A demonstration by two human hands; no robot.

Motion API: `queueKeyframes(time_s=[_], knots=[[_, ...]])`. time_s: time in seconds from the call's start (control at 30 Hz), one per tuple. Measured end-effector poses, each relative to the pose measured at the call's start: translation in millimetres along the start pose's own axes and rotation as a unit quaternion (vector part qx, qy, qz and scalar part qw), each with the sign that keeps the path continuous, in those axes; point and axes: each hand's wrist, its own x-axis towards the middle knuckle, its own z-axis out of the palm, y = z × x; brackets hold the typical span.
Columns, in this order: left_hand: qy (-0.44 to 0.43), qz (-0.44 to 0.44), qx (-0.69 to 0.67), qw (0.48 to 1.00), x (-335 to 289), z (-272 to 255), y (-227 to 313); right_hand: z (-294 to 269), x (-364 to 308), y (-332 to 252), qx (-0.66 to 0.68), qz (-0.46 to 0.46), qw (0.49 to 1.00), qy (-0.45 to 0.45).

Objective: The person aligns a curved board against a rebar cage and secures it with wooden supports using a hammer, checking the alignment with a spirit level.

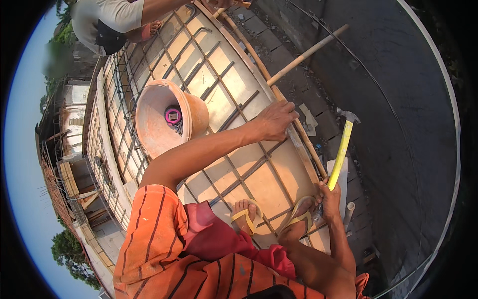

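Orange striped shirt (199, 274) cloth lay nearest in the head view, with dark red shorts (211, 231) beside it. Right hand (328, 198) was clamped around the lower end of the hammer's (340, 155) yellow handle, its metal head pointing away, beyond the edge board (302, 155). Left hand (278, 121) had its fingers curled at that board; whether they pinched anything, I could not tell. Steel bars (267, 157) crossed the pale panels underfoot. On them a tilted, mortar-stained bucket (199, 112) held a pink round item (173, 116); any lettering on it was too small to read. A co-worker (127, 11) bent at upper left.
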Motion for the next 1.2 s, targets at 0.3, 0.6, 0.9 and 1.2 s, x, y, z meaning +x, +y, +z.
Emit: queueKeyframes(time_s=[0.3,0.6,0.9,1.2], knots=[[-0.073,0.014,0.209,0.975,4,15,1,3,-2,6,-0.029,-0.032,0.999,0.009],[-0.005,0.011,0.218,0.976,7,29,-7,0,-2,4,-0.029,-0.027,0.999,0.007],[-0.011,0.015,0.219,0.975,11,30,-9,1,-1,3,-0.035,-0.022,0.999,0.001],[-0.027,0.016,0.237,0.971,15,27,-6,3,-2,-3,-0.034,-0.016,0.999,0.007]])
